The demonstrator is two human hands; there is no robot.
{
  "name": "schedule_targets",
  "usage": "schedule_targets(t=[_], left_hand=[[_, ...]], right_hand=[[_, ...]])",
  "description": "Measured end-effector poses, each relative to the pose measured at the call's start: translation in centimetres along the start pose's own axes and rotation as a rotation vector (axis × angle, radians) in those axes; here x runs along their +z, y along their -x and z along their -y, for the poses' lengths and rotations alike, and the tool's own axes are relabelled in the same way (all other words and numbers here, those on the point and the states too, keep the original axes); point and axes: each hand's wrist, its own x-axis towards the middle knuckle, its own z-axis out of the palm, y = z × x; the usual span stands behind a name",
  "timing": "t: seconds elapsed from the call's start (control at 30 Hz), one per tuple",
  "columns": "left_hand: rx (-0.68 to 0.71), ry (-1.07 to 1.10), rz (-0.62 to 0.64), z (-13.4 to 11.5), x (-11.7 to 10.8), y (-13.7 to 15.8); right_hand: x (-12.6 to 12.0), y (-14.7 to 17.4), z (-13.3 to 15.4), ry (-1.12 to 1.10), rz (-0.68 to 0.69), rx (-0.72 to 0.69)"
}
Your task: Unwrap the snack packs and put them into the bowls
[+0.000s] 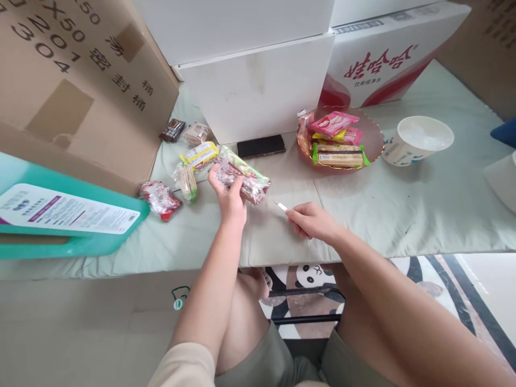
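My left hand point(231, 201) is closed around a snack pack in a clear and dark red wrapper point(245, 184), held just over the cloth-covered table. A green-wrapped snack point(246, 163) lies right behind that pack; whether the fingers touch it too I cannot tell. To the right, my right hand point(312, 220) pinches a small white pen-like tool with a thin pointed metal tip point(281, 206). Its tip points at the pack, with a gap between them. Left of my left hand lie a yellow snack pack point(200, 156), a clear-and-green wrapped biscuit point(186, 181) and a red-and-clear wrapper point(160, 199).
A black phone point(261, 146) lies before white boxes point(258, 86). A pink gold-rimmed bowl point(373, 137) holds several wrapped snacks, beside a white paper tub point(411, 148). On the left stand a large brown carton point(92, 123) and a green container point(121, 236). The table's front edge runs below my forearms.
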Motion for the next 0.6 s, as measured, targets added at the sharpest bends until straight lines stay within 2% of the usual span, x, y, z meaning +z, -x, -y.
schedule_targets(t=[0.1, 0.23, 0.33, 0.43, 0.5, 0.6], left_hand=[[-0.063, 0.023, -0.044, 0.0, 0.0, -0.1], [-0.01, -0.119, 0.071, 1.4, 0.3, 0.4], [0.111, -0.245, 0.185, 2.5, 0.7, 0.9], [0.168, -0.338, 0.28, 2.7, 1.2, 1.5], [0.18, -0.366, 0.319, 2.6, 1.6, 2.0], [0.196, -0.381, 0.366, 2.3, 2.1, 2.9]], right_hand=[[-1.1, -0.1, -0.7, 0.262, -0.2, -0.08], [-2.9, -1.1, -2.8, 0.537, -0.488, -0.159], [-3.5, -1.8, -4.4, 0.629, -0.621, -0.214], [-3.2, -1.6, -4.9, 0.614, -0.774, -0.298], [-2.4, -1.0, -4.5, 0.524, -0.793, -0.441], [-1.0, -0.2, -3.2, 0.387, -0.681, -0.658]])
